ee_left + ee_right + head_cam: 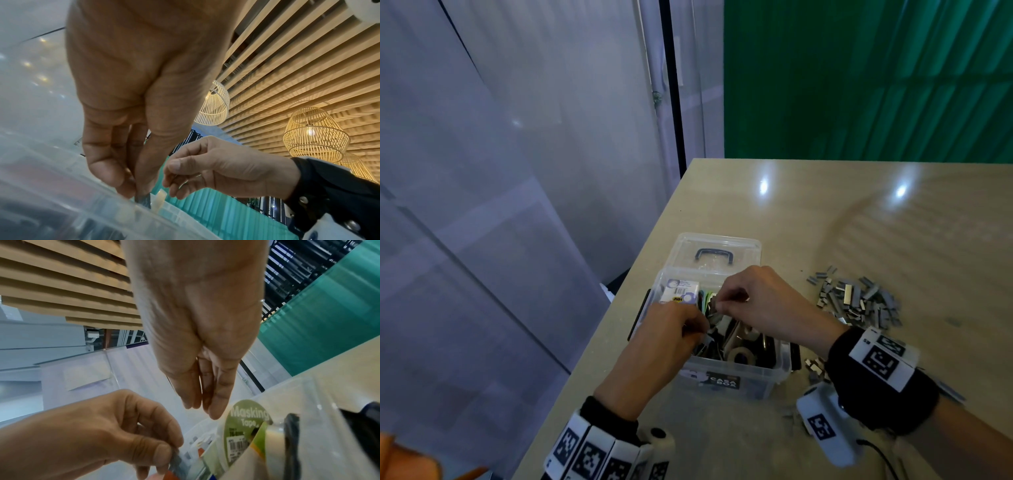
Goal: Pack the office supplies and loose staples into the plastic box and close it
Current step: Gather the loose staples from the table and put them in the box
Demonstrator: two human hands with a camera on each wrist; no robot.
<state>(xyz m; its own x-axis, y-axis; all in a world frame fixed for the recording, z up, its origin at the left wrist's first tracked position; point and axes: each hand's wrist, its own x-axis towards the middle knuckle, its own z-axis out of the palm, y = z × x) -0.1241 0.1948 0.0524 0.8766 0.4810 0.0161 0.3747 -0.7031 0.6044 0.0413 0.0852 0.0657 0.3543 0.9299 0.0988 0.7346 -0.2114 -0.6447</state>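
both hands hover over the open box point(736, 377): left hand point(671, 329) pinches a staple strip point(176, 462); right hand point(753, 301) fingers look loosely pinched, contents unclear. the loose staple pile point(859, 301) lies to the right, nearer the right hand.

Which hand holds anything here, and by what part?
The left hand pinches a grey strip of staples by its upper end. The right hand seems to pinch staples too; hold unclear.
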